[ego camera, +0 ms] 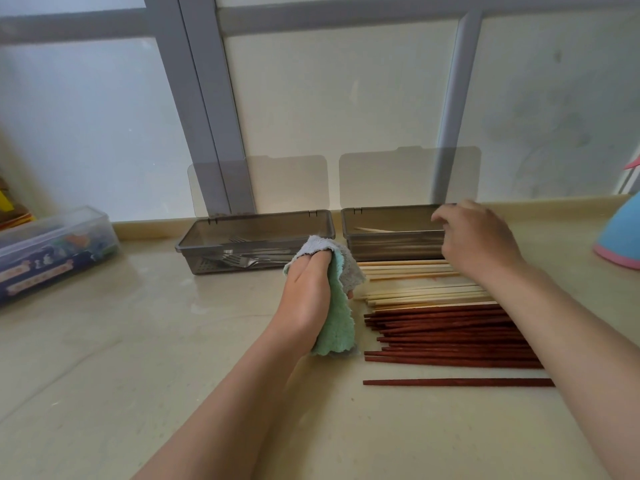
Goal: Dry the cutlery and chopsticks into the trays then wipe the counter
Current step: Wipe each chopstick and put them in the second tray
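My left hand (pixel 306 289) grips a green and grey cloth (pixel 334 327) in the middle of the counter. My right hand (pixel 474 237) hovers over the right end of the right tray (pixel 391 249), fingers loosely curled, holding nothing that I can see. That tray holds a pale chopstick (pixel 375 230). The left tray (pixel 256 218) holds forks and other cutlery (pixel 247 259). Several pale chopsticks (pixel 415 289) lie on the counter in front of the right tray. Several dark red chopsticks (pixel 450 336) lie nearer me, one apart at the front.
Both trays have their clear lids (pixel 287 181) raised against the window. A clear plastic box (pixel 52 251) with colourful contents stands at the left. A blue and pink object (pixel 620 237) sits at the right edge. The counter (pixel 138 341) shines wet at the left.
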`<state>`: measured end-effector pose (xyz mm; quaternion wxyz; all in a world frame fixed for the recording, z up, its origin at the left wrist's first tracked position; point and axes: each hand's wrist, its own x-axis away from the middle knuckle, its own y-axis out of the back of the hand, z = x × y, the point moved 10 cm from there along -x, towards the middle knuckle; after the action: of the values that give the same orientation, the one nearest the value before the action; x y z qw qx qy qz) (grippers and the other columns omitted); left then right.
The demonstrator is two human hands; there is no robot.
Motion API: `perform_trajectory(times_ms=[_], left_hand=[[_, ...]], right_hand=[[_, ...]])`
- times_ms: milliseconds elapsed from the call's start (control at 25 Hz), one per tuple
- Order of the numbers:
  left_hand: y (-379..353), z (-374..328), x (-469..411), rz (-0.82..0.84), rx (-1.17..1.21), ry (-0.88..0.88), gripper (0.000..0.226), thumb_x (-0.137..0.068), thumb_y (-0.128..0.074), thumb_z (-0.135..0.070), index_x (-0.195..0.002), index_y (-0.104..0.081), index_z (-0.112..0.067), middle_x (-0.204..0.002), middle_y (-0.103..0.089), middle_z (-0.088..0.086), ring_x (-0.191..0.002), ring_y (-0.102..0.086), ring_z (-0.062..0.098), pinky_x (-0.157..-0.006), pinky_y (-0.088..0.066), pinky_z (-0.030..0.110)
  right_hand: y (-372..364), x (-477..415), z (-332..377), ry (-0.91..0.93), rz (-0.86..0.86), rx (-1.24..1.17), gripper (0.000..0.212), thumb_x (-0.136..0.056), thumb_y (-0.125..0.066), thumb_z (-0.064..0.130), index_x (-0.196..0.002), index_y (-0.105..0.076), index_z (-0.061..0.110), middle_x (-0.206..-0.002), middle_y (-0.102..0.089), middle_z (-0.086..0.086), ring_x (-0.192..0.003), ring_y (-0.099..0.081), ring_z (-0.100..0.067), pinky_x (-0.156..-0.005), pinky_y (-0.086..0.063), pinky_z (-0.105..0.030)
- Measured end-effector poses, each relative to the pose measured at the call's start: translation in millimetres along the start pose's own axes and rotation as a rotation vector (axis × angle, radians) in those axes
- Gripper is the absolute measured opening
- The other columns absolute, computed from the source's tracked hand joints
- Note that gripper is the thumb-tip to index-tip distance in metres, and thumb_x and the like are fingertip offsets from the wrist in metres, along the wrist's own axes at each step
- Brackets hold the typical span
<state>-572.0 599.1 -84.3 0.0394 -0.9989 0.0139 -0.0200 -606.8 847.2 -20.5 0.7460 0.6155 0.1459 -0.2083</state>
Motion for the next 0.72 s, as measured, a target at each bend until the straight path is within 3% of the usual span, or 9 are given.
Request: perform_trajectory(times_ms=[120,240,400,600,720], left_hand=[[0,0,0,-0.002,-0.009,-0.009,0.027,-0.104,-0.037,-0.030,-0.103,-0.060,-0.018,-0.090,-0.061,0.010,-0.070,-0.062,0.017,-0.060,-0.050,0.031],[0,1,0,-0.016,-0.017,-0.014,0.025,-0.103,-0.038,-0.029,-0.100,-0.060,-0.017,-0.091,-0.059,0.011,-0.072,-0.061,0.019,-0.065,-0.050,0.034],[3,2,-3,-0.035,-0.038,-0.028,0.024,-0.103,-0.039,-0.029,-0.096,-0.059,-0.017,-0.091,-0.058,0.010,-0.074,-0.059,0.019,-0.068,-0.051,0.036],[1,0,-4,-0.023,-0.101,-0.055,0.025,-0.104,-0.038,-0.027,-0.092,-0.055,-0.013,-0.087,-0.054,0.009,-0.075,-0.056,0.019,-0.064,-0.049,0.032],[2,0,-4,-0.028,-0.139,-0.069,0.026,-0.103,-0.038,-0.030,-0.088,-0.053,-0.018,-0.086,-0.053,0.006,-0.075,-0.055,0.020,-0.069,-0.049,0.036]], right_hand=[[-20,28,0,0.039,0.246,-0.125,0.027,-0.098,-0.052,0.013,-0.114,-0.070,0.024,-0.118,-0.067,0.000,-0.111,-0.061,-0.024,-0.092,-0.049,-0.035],[-38,51,10,0.105,0.504,-0.084,0.027,-0.100,-0.054,0.022,-0.122,-0.070,0.025,-0.124,-0.065,0.006,-0.115,-0.059,-0.017,-0.095,-0.045,-0.028],[-40,53,12,0.112,0.539,-0.026,0.021,-0.100,-0.055,0.025,-0.111,-0.073,0.024,-0.115,-0.066,0.005,-0.105,-0.060,-0.016,-0.094,-0.050,-0.034],[-48,52,10,0.100,0.558,-0.059,0.017,-0.101,-0.053,0.022,-0.108,-0.069,0.025,-0.107,-0.051,0.008,-0.098,-0.056,-0.014,-0.091,-0.049,-0.033],[-48,52,12,0.104,0.537,-0.075,0.016,-0.101,-0.052,0.019,-0.099,-0.065,0.027,-0.104,-0.049,0.009,-0.096,-0.055,-0.013,-0.089,-0.049,-0.034]])
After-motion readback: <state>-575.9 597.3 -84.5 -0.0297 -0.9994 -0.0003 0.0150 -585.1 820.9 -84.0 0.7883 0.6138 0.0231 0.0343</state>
